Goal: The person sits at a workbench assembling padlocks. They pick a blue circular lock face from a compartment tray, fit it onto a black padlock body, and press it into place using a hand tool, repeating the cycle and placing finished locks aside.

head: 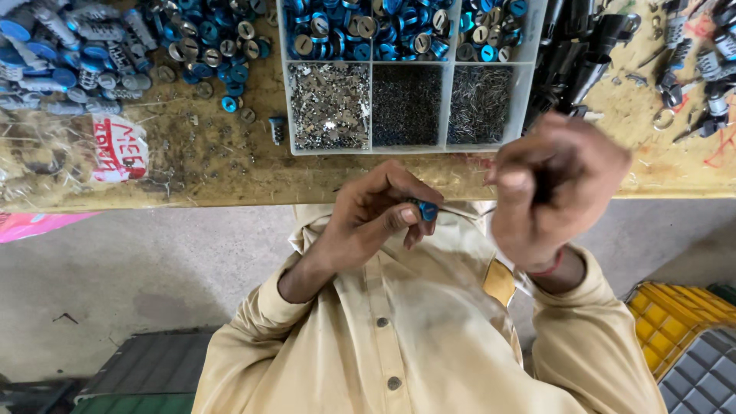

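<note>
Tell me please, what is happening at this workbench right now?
A person in a beige shirt sits at a wooden bench. The left hand pinches a small blue cylinder part between thumb and fingers. The right hand is raised and blurred; whether it holds anything is unclear. A divided clear tray of blue parts and tiny metal pieces lies just beyond the hands.

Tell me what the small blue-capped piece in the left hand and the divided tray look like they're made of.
Blue-capped piece: probably metal with a glossy blue coated or anodised end; mostly hidden by the left hand. Divided tray: seemingly translucent whitish plastic, its thin walls letting the contents show through.
</note>
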Tool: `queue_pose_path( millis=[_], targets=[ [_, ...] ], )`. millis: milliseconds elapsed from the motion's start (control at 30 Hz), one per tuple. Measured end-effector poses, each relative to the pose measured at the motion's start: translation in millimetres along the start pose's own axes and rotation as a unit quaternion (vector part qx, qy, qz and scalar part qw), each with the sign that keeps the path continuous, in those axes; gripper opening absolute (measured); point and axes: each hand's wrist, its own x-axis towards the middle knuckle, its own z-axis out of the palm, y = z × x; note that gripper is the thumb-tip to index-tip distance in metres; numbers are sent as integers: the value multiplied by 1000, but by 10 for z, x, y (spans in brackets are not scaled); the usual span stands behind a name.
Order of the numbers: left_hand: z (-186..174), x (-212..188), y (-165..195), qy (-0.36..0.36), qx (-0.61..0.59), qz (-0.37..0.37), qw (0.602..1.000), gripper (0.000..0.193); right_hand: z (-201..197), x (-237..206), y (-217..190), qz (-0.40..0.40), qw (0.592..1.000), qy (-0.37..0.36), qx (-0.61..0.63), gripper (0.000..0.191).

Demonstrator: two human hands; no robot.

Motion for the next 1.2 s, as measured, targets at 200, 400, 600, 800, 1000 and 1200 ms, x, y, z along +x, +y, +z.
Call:
queue_pose_path(
  millis=[200,400,600,800,1000,1200],
  targets=[
    [63,-30,-2,-9,-17,-10,1000,22,-55,-226,195,-140,985,-100,24,31],
    [66,-47,-67,2,-18,0,1000,20,140,23,198,-335,926,-165,59,30],
    [174,-173,-171,77,31,0,997,19,-41,78,69,-355,893,-270,-58,50],
    [198,-170,-305,126,127,44,983,6,-103,-219,-58,-246,907,-299,-164,71],
    [206,-122,-218,121,197,57,971,22,5,-171,-132,-170,921,-298,-185,82],
    [299,14,-23,93,152,62,982,27,-489,6,-107,-82,925,-358,-95,74]
  ],
)
